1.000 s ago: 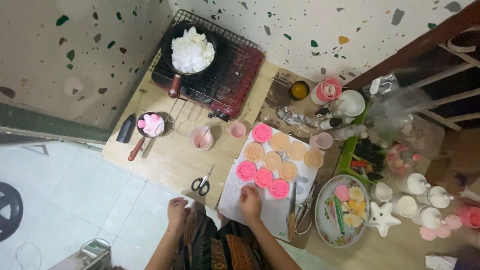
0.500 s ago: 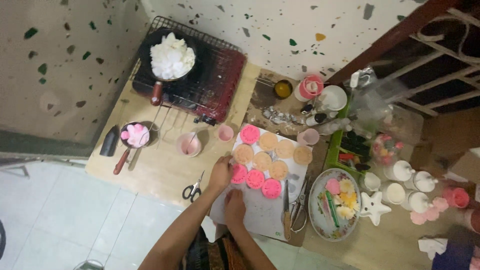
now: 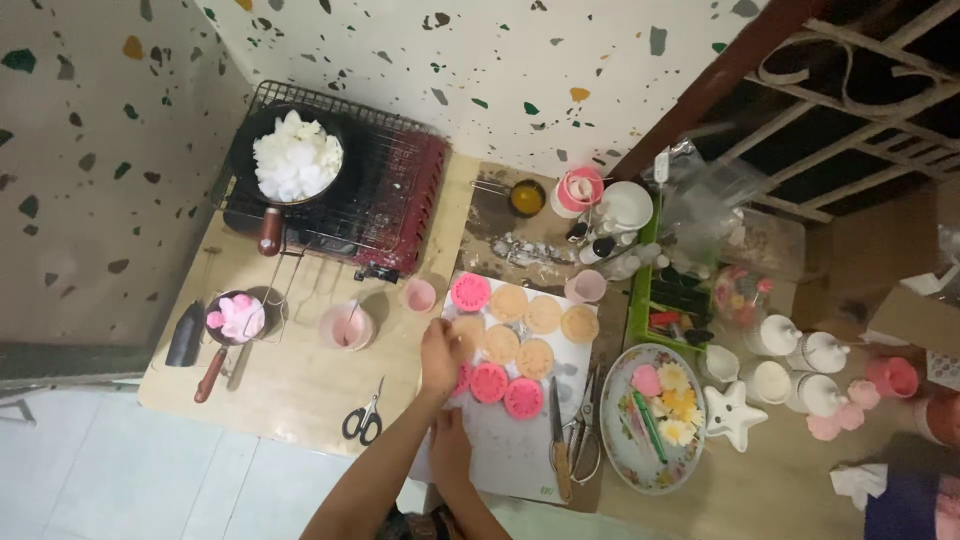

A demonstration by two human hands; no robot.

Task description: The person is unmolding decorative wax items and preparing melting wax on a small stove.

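Fingers of left hand point(image 3: 440, 357) rest loosely on a round mould point(image 3: 467, 330); right hand point(image 3: 449, 443), grip unclear, lies nearer the body on the paper sheet point(image 3: 510, 450).

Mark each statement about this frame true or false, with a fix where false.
1. The left hand rests on the round moulds on the white sheet. True.
2. The scissors lie on the flowered plate. False: they lie on the wooden table, left of the sheet.
3. The pan on the wire rack holds white pieces. True.
4. The right hand holds the knife. False: the knife lies untouched on the sheet's right edge.
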